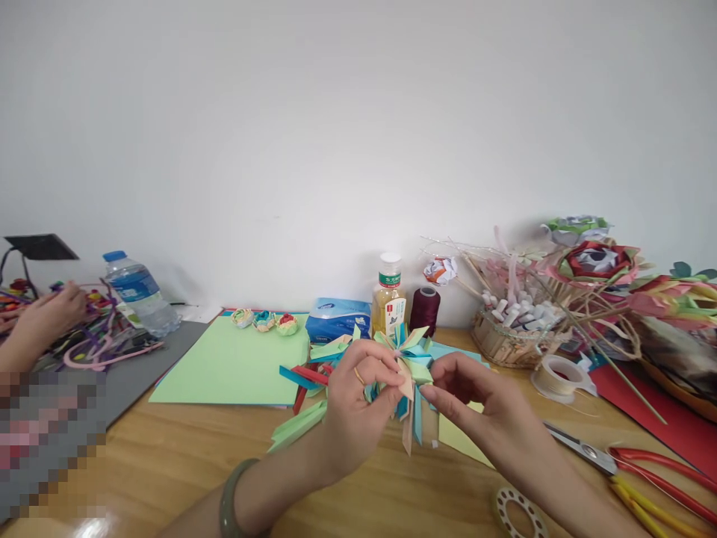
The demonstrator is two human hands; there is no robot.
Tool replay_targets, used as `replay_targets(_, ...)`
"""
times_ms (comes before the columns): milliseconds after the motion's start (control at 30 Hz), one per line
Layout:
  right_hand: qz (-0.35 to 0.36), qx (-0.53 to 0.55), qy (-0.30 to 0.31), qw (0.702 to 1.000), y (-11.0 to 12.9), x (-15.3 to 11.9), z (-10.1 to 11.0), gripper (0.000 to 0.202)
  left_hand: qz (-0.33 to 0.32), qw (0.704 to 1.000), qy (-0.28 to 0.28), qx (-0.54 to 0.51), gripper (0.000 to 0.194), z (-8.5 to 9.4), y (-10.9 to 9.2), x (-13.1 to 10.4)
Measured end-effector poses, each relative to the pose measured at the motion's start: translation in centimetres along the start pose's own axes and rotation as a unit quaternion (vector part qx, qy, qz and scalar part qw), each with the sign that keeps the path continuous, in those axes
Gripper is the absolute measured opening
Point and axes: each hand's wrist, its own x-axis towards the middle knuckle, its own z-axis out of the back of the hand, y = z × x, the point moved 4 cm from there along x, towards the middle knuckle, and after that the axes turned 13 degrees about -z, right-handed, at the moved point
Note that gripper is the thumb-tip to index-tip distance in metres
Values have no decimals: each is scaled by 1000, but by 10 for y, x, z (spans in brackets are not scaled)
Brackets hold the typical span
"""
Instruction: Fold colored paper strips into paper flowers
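Observation:
A paper flower (417, 371) made of folded green, blue and peach strips is held up between my two hands, its strip ends sticking out in several directions. My left hand (358, 407), with a gold ring and a bangle on the wrist, pinches a peach strip between thumb and fingers. On the other side, my right hand (482, 396) has its thumb and fingertips closed at the flower's right edge. The fingers partly cover the point of contact. Behind my left hand lie loose folded strips (302, 426) in green, with blue and red ones beside them.
Green paper sheets (224, 366) carry several small paper rosettes. Behind stand a tissue pack (339, 320), a drink bottle (386, 302) and maroon thread (424, 310). Scissors (594, 452), a tape roll (560, 376) and a basket (512, 344) are right. Another person's hand (53, 314) works at left.

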Motion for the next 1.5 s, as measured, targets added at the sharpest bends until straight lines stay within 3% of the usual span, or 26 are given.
replay_targets(133, -17, 46, 27, 998, 0, 4, -1, 28, -34, 999, 14, -7, 18, -2, -4, 1)
replay_targets(333, -40, 67, 24, 997, -2, 2, 3, 30, 33, 996, -39, -77, 17, -5, 3, -4)
replay_targets(533, -20, 53, 9, 998, -1, 3, 7, 31, 64, 990, -73, -104, 14, -5, 4, -7)
replay_targets(1000, -90, 184, 88, 975, -3, 5, 7, 29, 126, 970, -120, -167, 14, -4, 6, -3)
replay_targets(1100, -96, 214, 34, 972, -11, 9, 16, 26, 142, 957, -146, -208, 17, -1, 8, 2)
replay_targets(1200, -84, 220, -23, 972, -13, 13, 23, 21, 195, 939, -132, -251, 23, -3, 14, 4)
replay_targets(1300, -65, 193, 10, 979, -6, 15, 19, 25, 258, 917, -112, -283, 27, -8, 21, -1)
replay_targets(1500, -60, 163, 64, 983, -4, 12, 12, 25, 319, 887, -68, -326, 31, -18, 25, -6)
